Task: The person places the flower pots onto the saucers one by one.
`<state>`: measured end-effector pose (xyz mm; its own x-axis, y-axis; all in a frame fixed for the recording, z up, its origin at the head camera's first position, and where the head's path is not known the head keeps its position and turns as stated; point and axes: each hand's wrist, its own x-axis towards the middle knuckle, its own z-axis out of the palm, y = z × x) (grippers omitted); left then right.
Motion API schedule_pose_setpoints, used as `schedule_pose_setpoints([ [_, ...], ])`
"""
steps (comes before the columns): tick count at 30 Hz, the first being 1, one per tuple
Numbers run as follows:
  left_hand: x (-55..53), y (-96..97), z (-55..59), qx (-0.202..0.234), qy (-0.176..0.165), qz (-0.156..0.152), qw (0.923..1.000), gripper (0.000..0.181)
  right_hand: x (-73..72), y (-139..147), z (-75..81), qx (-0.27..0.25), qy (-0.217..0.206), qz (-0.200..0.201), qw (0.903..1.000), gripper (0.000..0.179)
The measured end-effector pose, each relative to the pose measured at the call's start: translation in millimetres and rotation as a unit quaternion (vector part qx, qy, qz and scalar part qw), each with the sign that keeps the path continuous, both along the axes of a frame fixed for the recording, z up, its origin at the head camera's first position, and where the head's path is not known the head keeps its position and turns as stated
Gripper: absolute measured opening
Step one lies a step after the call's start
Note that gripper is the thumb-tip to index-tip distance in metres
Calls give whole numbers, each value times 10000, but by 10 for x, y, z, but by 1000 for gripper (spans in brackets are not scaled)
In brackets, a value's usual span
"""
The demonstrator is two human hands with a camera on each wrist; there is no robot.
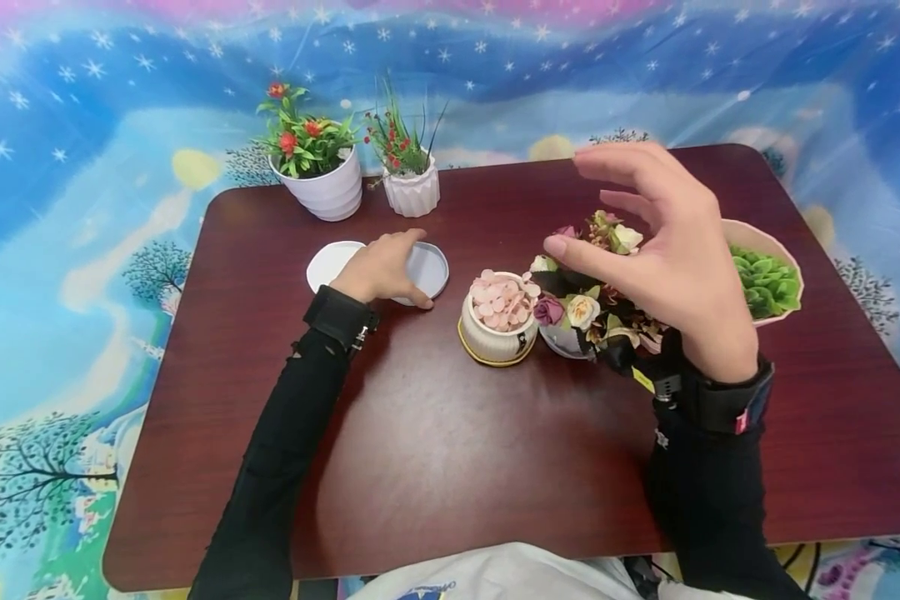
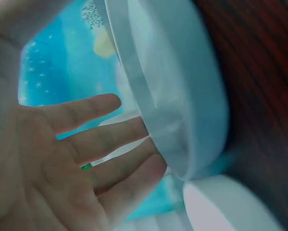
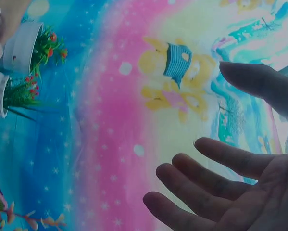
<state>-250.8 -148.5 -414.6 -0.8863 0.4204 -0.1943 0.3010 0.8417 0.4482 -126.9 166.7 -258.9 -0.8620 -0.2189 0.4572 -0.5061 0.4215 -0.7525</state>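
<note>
My left hand (image 1: pixel 381 268) reaches over two shallow round saucers at the table's left middle. Its fingers and thumb spread around the grey saucer (image 1: pixel 429 271); in the left wrist view the fingertips meet or overlap that saucer's rim (image 2: pixel 134 82), and contact is unclear. The white saucer (image 1: pixel 330 262) lies partly under the hand. My right hand (image 1: pixel 667 242) is raised in the air, fingers loosely bent and apart from the thumb, holding nothing. Below it, partly hidden, are artificial roses (image 1: pixel 583 312). Left of these stands a cream ribbed pot (image 1: pixel 492 340) with pink petals (image 1: pixel 502 298).
At the back left stand a white pot (image 1: pixel 326 190) with red flowers and a smaller fluted pot (image 1: pixel 412 193) with grassy stems. A pale bowl (image 1: pixel 793 307) of green succulents (image 1: pixel 765 282) is on the right. The dark red table (image 1: pixel 435 467) has rounded corners.
</note>
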Motion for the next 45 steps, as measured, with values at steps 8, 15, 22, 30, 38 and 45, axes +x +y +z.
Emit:
schedule_pose_setpoints([
  [8, 662, -11, 261, -339, 377, -408, 9979, 120, -22, 110, 12, -179, 224, 46, 9996, 66],
  [15, 1427, 111, 61, -664, 388, -1071, 9913, 118, -34, 162, -29, -258, 175, -25, 9995, 68],
  [22, 1557, 166, 13, -713, 550, -1190, 9888, 122, -1, 173, -34, -221, 174, 86, 9996, 64],
  [30, 657, -207, 201, 977, 743, 344, 9918, 109, 34, 186, -23, -11, 435, 199, 9989, 65],
  [38, -217, -382, 100, 1932, 1148, 1621, 9608, 84, 51, 304, 3, 441, 802, 480, 9946, 66],
  [45, -562, -304, 10, 1712, 752, 1982, 9622, 82, 49, 386, 39, 560, 1050, 514, 9916, 65],
])
